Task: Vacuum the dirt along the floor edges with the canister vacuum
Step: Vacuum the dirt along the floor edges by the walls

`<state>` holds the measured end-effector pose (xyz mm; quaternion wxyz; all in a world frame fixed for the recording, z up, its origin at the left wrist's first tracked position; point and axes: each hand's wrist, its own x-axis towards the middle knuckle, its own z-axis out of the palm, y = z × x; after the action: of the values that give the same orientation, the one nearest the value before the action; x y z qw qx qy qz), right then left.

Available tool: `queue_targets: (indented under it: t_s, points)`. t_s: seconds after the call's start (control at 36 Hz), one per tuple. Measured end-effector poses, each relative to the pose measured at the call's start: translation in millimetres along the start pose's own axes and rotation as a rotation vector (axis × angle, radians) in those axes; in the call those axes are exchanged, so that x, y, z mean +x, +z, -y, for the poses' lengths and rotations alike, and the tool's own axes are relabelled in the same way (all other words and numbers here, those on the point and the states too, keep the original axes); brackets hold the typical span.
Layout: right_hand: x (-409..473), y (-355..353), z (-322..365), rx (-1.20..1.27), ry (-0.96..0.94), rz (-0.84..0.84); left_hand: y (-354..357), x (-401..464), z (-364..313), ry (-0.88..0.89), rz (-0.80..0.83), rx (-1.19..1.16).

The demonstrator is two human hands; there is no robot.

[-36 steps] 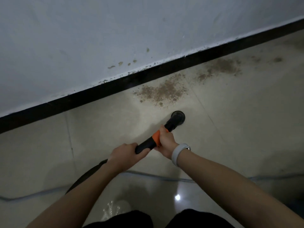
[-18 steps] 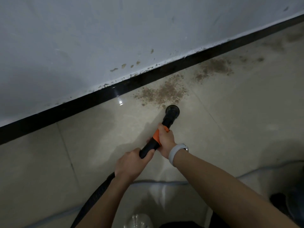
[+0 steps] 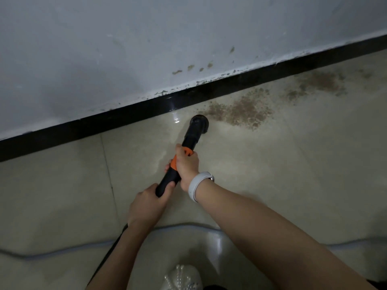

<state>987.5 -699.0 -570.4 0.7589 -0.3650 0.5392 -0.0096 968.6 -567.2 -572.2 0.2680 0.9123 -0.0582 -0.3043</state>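
Hose: the black hose (image 3: 113, 243) leaves the left hand toward the lower left, passing under the forearm.
Left hand: the left hand (image 3: 146, 203) holds the rear end of the black wand (image 3: 167, 181), with the fingers curled round it.
Right hand: the right hand (image 3: 186, 162) grips the wand further forward, at the orange collar (image 3: 174, 162); the fingers are wrapped round it and a white wristband (image 3: 198, 185) sits on the wrist.
Nozzle: the round nozzle (image 3: 199, 123) is down on the tile floor (image 3: 62, 185), just beside the black skirting (image 3: 125, 116), at the left edge of the near dirt patch (image 3: 240, 111).
Far dirt: a second, fainter dirt patch (image 3: 318, 82) lies further right along the same skirting, apart from the first.
Step in hand: I judge that the suction of the near patch is only beginning, because most of the grains are there to the right of the nozzle.
Next move: it probably calls for sliding the nozzle to the right through the patch, low and close to the skirting, then on to the far patch.
Foreground: a pale cable (image 3: 52, 253) crosses the floor, and a light shoe (image 3: 182, 277) shows at the bottom edge.
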Motion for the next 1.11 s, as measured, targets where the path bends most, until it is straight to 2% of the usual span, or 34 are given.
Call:
queue_targets:
  t_s: [0.25, 0.47, 0.83, 1.11]
  points:
    - [13.7, 14.5, 5.3, -0.162, 0.025, 0.1, 7.6, -3.8, -4.8, -0.104, -0.117, -0.086]
    - [22.0, 19.0, 9.7, -0.188, 0.011, 0.159, 13.1, 2.4, -11.9, -0.103, -0.158, -0.119]
    - [44.3, -8.2, 33.1, -0.163, -0.067, 0.007, 35.8, 21.2, -47.0, -0.064, -0.104, -0.118]
    - [53.5, -19.2, 49.5, -0.193, -0.078, -0.015, 38.9, 30.7, -63.9, -0.002, -0.064, -0.146]
